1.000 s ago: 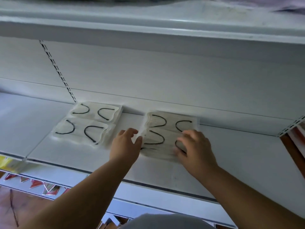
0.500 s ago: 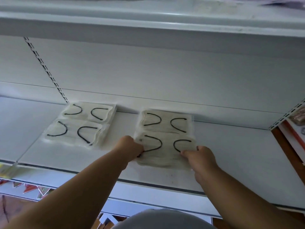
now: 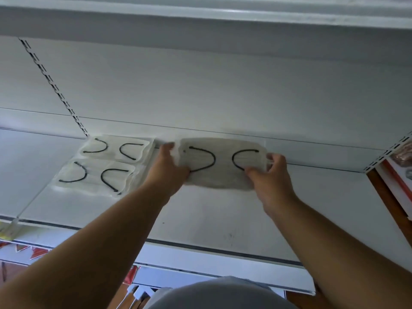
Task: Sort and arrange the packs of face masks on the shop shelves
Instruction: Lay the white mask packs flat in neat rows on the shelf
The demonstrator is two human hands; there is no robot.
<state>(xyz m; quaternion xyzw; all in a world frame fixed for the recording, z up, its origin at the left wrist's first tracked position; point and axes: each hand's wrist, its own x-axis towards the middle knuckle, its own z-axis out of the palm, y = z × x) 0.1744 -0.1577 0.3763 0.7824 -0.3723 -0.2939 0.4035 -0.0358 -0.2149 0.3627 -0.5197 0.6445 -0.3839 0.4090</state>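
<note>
A clear pack of pale face masks with black ear loops (image 3: 223, 166) is lifted off the white shelf (image 3: 223, 219), near its back wall. My left hand (image 3: 166, 169) grips its left end and my right hand (image 3: 270, 175) grips its right end. The pack hides whatever lies behind it at the back of the shelf. To the left, two more mask packs lie flat on the shelf, a rear one (image 3: 116, 148) and a front one (image 3: 95, 175).
The upper shelf's front edge (image 3: 200, 16) overhangs close above. Slotted uprights run down the back wall at left (image 3: 53, 85) and right (image 3: 388, 152). Red-and-white goods (image 3: 401, 175) sit at the far right. Price-rail tags (image 3: 26, 248) hang below the shelf edge.
Both hands closed on the front pack of the right-hand pair, lifted it off the shelf and carried it back over the rear pack.
</note>
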